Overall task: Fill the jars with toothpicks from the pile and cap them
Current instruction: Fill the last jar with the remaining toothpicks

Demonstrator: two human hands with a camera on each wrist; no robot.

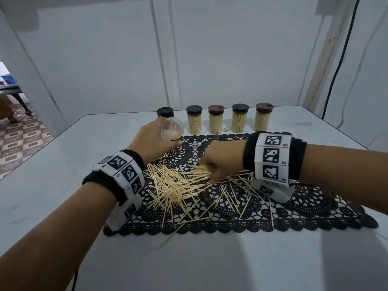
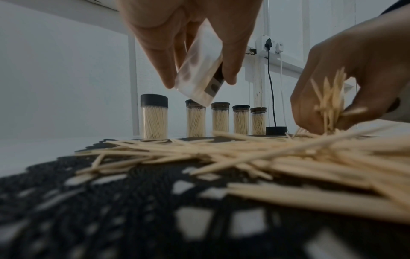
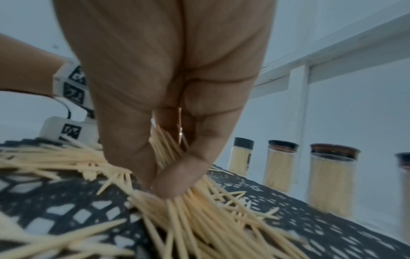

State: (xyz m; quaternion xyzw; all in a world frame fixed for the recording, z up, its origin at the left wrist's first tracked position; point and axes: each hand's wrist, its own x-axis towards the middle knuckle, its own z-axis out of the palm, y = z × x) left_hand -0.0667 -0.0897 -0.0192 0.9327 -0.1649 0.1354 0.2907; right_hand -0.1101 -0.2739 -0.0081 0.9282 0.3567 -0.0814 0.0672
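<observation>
Left hand (image 1: 154, 139) gripping a tilted, nearly empty jar (image 1: 172, 130) above the mat (image 1: 315, 208), right hand (image 1: 218, 162) pinching toothpicks (image 1: 201, 172) from the pile (image 1: 178, 185): light, stiff, probably slippery, best bunched mid-length.

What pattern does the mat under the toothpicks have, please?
Black lace mat, openwork; head view.

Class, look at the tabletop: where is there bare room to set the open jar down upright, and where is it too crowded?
Bare table lies left of the black lace mat, and a strip runs in front of it, bar one stray pick. Right of the capped jars the far corner is open. The mat's middle is crowded: the toothpick pile, the right hand, and the left hand holding the open jar.
</observation>
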